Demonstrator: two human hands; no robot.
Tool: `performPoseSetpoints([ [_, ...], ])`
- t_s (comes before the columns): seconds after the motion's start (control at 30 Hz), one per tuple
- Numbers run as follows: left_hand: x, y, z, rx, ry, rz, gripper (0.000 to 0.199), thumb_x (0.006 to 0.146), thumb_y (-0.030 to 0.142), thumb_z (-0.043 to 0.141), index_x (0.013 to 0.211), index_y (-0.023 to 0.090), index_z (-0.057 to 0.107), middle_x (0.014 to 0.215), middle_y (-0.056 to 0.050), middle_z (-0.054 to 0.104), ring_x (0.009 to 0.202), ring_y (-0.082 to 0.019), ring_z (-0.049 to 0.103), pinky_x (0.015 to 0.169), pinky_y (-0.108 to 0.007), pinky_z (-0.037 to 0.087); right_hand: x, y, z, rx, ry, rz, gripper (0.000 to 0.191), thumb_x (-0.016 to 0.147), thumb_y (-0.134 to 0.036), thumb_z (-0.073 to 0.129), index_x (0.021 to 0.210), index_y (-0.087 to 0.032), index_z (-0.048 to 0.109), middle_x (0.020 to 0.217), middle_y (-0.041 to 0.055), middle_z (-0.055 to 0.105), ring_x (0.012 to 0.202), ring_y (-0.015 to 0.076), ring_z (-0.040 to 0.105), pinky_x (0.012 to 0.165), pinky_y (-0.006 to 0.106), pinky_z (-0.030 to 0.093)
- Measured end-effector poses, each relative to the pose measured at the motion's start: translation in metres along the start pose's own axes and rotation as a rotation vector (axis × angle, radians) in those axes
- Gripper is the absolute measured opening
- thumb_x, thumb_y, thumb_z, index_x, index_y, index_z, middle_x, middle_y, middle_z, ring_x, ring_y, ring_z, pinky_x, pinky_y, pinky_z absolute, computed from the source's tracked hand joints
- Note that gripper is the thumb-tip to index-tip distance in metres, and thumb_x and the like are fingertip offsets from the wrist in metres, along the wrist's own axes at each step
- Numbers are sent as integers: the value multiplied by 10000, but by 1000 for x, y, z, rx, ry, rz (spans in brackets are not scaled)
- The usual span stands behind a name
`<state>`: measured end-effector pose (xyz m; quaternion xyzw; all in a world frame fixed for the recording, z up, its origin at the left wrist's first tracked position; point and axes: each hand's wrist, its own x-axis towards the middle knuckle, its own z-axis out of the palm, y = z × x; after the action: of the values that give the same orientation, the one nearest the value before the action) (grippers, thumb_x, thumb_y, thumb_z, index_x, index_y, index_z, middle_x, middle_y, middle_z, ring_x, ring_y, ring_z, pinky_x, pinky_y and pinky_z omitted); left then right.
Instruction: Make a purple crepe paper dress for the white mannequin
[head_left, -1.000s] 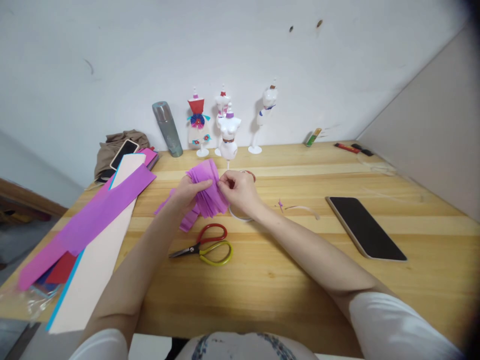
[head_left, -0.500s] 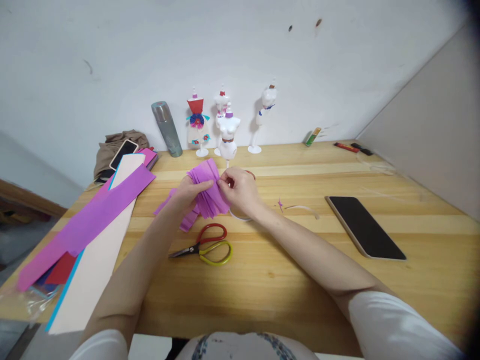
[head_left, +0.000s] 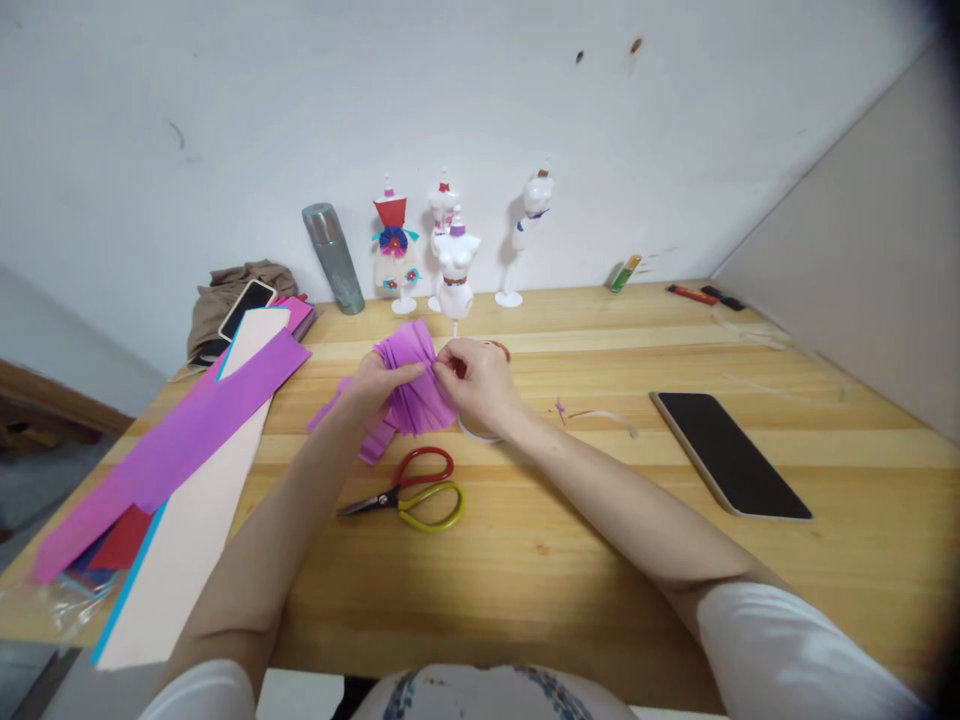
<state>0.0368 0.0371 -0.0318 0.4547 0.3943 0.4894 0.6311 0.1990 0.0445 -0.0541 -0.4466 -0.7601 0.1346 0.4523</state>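
Observation:
My left hand [head_left: 373,384] grips a bunch of pleated purple crepe paper [head_left: 420,395], its thumb pressed across the folds. On the paper's right edge my right hand [head_left: 476,375] closes in a pinch; its fingertips touch the folds. More purple paper [head_left: 377,438] trails below the left hand onto the table. Scissors [head_left: 397,498] with one red and one yellow handle lie just below the hands. Behind my right hand a reddish round thing is mostly hidden, and a white ring-like edge shows under its wrist.
Purple and cream paper strips [head_left: 217,420] lie along the left. Small white mannequins [head_left: 456,265] stand at the back, one in a red top, beside a grey flask [head_left: 335,258]. A phone [head_left: 731,455] lies at right. A green glue stick [head_left: 625,274] leans against the wall.
My hands stay almost in place. The right fingertips have shifted slightly left on the paper, and the pleated bunch has turned a little.

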Motion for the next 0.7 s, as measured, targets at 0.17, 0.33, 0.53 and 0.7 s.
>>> performPoseSetpoints([
  [0.17,0,0,0,-10,-14,5,358,531,222,917,841,136,761,765,-53,771,697,-188,711,729,-311,554,0,-3,-2,-17,-24,-2,155,807,-180,555,652,-197,557,627,3,592,597,139,498,635,291,342],
  [0.33,0,-1,-2,15,-27,20,355,570,229,903,880,130,763,793,-61,775,731,-191,716,767,-317,552,0,-6,-3,23,-47,39,159,820,-241,595,670,-194,574,622,-3,579,593,136,491,638,295,343],
  [0.53,-3,1,-1,19,-87,-36,395,573,232,904,929,137,763,843,-73,781,772,-204,720,806,-328,549,5,-3,-9,282,-37,167,258,849,-375,548,660,-199,545,594,-15,524,577,133,477,579,278,340],
  [0.7,-4,2,-1,56,-149,-94,403,583,244,900,944,143,752,874,-79,778,777,-212,712,761,-320,543,10,2,-14,640,-169,362,377,888,-478,477,621,-212,495,472,-33,494,436,118,487,477,250,354],
])
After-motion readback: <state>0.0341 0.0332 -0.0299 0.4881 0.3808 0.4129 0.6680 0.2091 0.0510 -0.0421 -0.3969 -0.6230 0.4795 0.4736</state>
